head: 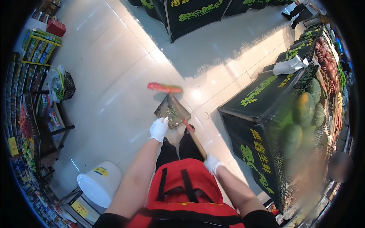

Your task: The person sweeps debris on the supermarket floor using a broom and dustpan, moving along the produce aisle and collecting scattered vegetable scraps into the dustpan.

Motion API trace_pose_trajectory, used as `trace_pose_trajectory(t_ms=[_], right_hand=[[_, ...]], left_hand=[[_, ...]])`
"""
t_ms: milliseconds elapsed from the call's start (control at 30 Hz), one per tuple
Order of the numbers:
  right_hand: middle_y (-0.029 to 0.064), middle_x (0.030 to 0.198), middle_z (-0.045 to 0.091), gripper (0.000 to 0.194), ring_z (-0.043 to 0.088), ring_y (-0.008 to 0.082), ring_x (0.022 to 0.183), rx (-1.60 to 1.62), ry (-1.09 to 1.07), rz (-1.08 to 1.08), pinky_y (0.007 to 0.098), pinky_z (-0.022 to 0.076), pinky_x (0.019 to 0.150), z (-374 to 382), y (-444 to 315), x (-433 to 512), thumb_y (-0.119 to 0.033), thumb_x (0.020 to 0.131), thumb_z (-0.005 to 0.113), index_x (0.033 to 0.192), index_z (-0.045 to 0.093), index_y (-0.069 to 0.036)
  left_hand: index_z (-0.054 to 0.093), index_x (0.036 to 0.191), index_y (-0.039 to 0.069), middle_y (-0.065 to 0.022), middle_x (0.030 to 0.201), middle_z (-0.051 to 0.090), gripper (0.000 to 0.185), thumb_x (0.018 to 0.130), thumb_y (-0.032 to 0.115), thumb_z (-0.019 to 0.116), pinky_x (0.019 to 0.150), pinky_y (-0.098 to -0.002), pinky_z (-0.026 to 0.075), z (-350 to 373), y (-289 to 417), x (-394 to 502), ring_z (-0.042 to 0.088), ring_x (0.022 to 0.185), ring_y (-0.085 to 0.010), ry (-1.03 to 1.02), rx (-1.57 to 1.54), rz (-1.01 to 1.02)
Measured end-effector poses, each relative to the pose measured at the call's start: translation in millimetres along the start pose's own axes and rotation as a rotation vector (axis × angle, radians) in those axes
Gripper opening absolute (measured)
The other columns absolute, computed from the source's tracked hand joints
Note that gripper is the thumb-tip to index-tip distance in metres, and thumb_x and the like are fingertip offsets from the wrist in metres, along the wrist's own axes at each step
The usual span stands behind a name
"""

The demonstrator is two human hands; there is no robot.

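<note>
My left hand (158, 129), in a white glove, is closed at the near left edge of a grey dustpan (162, 109); its grip is partly hidden by the glove. Green leafy scraps (172, 112) and small debris lie in the pan. With my right hand (212, 164), also white-gloved, I grip the wooden handle of a broom (198, 144). The handle slants up and left across the pan to the red and green broom head (164, 87), which is blurred and lies just beyond the pan's far edge.
A black-draped produce stand (242, 114) with green melons (304, 109) is at the right; another draped stand (196, 17) is ahead. On the left are a black basket (69, 85) with bagged greens, a white bucket (99, 182) and shelves. A person (299, 12) stands far right.
</note>
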State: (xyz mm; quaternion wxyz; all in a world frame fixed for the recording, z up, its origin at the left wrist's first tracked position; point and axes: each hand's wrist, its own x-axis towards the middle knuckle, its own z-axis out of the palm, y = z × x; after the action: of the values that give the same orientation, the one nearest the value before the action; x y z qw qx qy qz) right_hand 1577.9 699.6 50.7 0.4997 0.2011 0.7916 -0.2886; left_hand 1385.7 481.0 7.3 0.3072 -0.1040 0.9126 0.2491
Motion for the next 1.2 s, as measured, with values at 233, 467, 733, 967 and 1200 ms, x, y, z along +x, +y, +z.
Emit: trace_pose_trajectory(t_ms=[233,467,733,967,1200], right_hand=[[0.0245,0.097,0.058,0.026,0.058,0.0353,0.092,-0.063,0.011,0.069,0.0403,0.0483,0.076,-53.4,-70.5,95.2,-0.013,0.079,0.046,0.098,0.058,0.001],[0.0119,0.062,0.053,0.020,0.051,0.0209,0.041,0.434,-0.378,0.232,0.0348,0.0414,0.031,-7.7,-16.8,-38.0,-0.006,0.075,0.044,0.093,0.047,0.003],[0.0113,0.058,0.050,0.013,0.050,0.0198,0.040,0.788,-0.046,0.483,0.0345,0.0438,0.034,35.6,36.7,-85.7,-0.005,0.075,0.047,0.086,0.046,0.003],[0.0097,0.054,0.049,0.006,0.049,0.0197,0.040,1.132,-0.073,0.510,0.0351,0.0443,0.035,114.6,-1.4,-45.8,-0.004,0.073,0.050,0.073,0.047,0.001],[0.0027,0.048,0.043,0.005,0.041,0.0126,0.034,1.332,-0.261,0.343,0.0270,0.0348,0.030,157.9,-47.8,-102.5,-0.008,0.071,0.055,0.070,0.052,-0.004]], left_hand=[[0.060,0.077,0.003,-0.0165,0.072,0.060,0.040,0.087,0.038,0.042,0.064,-0.0407,0.043,11.1,-15.6,-2.1,0.058,0.071,-0.0332,0.164,-0.108,-0.055],[0.059,0.074,0.001,-0.0172,0.071,0.059,0.040,0.087,0.035,0.043,0.063,-0.0399,0.041,10.0,-35.2,6.6,0.056,0.069,-0.0326,0.085,-0.282,-0.121],[0.059,0.071,0.001,-0.0165,0.068,0.059,0.040,0.086,0.035,0.045,0.064,-0.0390,0.042,9.1,-45.7,-3.5,0.057,0.069,-0.0311,-0.123,-0.173,0.086],[0.060,0.076,0.002,-0.0161,0.072,0.060,0.040,0.085,0.037,0.042,0.068,-0.0398,0.044,-6.2,-1.8,1.4,0.058,0.074,-0.0318,-0.329,0.120,0.255],[0.062,0.081,0.004,-0.0186,0.085,0.061,0.044,0.086,0.040,0.037,0.072,-0.0440,0.044,19.7,-3.0,7.1,0.057,0.084,-0.0353,-0.227,0.278,0.365]])
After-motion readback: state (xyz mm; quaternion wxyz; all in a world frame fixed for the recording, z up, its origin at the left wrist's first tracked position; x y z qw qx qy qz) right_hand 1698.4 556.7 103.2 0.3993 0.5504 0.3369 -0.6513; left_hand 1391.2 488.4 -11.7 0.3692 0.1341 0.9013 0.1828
